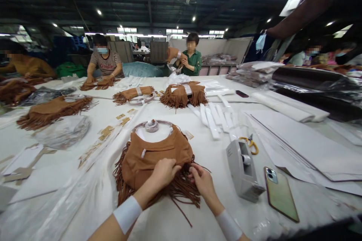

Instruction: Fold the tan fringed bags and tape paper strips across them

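A brown suede-like handbag (158, 148) with long fringe lies on the white table in front of me. Its strap, covered in wrapping, curves at the far side, and a small white-wrapped piece hangs at the zip. My left hand (165, 173) rests on the bag's lower right part, fingers bent against the edge where the fringe begins; their tips are partly hidden. At that same side, my right hand (201, 181) has its thumb and fingers drawn together on the fringe (188, 190). White bands circle both my wrists.
Right of the bag stand a tape dispenser (243, 169), yellow-handled scissors (250, 145) and a phone (281, 194). White strips (212, 120) and paper sheets (308, 143) lie beyond. More fringed bags (182, 94) are farther back, where co-workers (192, 58) handle bags.
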### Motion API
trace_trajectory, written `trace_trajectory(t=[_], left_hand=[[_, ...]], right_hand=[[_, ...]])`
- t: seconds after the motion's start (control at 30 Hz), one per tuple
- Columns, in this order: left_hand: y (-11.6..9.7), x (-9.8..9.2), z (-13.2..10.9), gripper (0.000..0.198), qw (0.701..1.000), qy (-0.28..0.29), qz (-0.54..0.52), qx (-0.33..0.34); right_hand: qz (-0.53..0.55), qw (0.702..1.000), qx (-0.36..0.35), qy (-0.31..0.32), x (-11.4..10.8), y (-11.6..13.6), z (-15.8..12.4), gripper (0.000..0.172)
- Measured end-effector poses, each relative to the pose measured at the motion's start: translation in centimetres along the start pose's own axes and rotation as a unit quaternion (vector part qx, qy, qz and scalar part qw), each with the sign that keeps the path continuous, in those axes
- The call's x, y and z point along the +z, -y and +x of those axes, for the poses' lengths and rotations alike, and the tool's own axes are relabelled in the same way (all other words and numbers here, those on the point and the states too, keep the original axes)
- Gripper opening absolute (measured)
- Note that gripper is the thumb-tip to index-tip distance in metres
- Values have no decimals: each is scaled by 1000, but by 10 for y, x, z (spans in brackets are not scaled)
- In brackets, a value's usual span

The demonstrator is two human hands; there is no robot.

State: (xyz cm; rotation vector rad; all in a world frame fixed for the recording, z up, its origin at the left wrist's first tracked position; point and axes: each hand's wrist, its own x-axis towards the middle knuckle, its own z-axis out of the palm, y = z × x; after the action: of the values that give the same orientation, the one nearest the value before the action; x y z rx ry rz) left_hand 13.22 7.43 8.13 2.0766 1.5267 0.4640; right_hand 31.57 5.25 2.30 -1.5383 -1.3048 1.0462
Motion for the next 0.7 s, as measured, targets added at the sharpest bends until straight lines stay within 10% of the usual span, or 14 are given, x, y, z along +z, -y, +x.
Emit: trace_trajectory(t=[0.23,0.7], left_hand=[[56,-20,24,40,976,47,-212,18],[83,-10,40,48,920,151,-360,22]], right_hand=[[85,992,81,44,9,-6,14,46],[-44,977,129,162,34,-1,23,43]])
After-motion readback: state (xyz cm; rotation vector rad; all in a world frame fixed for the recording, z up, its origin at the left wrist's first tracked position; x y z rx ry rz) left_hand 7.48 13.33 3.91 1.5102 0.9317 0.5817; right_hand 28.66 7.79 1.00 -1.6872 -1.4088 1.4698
